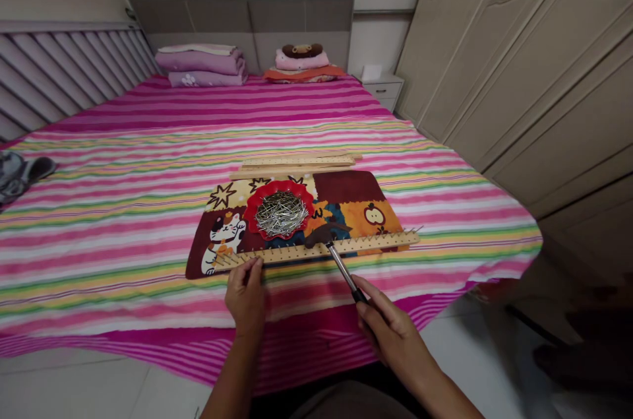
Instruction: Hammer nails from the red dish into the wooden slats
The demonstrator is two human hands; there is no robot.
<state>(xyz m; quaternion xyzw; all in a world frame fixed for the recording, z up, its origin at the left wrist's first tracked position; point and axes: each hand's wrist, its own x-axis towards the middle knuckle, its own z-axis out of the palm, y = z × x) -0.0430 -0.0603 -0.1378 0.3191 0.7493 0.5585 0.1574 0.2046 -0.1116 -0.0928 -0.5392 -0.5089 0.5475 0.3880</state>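
A long wooden strip (291, 252) lies across the near edge of a patterned mat (346, 187), with several nails standing in it, some slanted. My left hand (246, 293) is closed, thumb and fingertips pinching the strip's near edge left of its middle. Whether a nail is also between those fingers cannot be made out. In my right hand (388, 320) is a hammer (342, 266), gripped by its black handle end. Its dark head is over the strip, right of the middle. A red scalloped bowl (250, 213) full of loose nails rests on the mat behind the strip.
More wooden strips (297, 161) lie beyond the mat on the striped bedspread (123, 175). Folded bedding (202, 63) and a small pile of pillows (302, 63) are at the headboard. A wardrobe (494, 56) stands right; dark cloth (22, 175) lies at far left.
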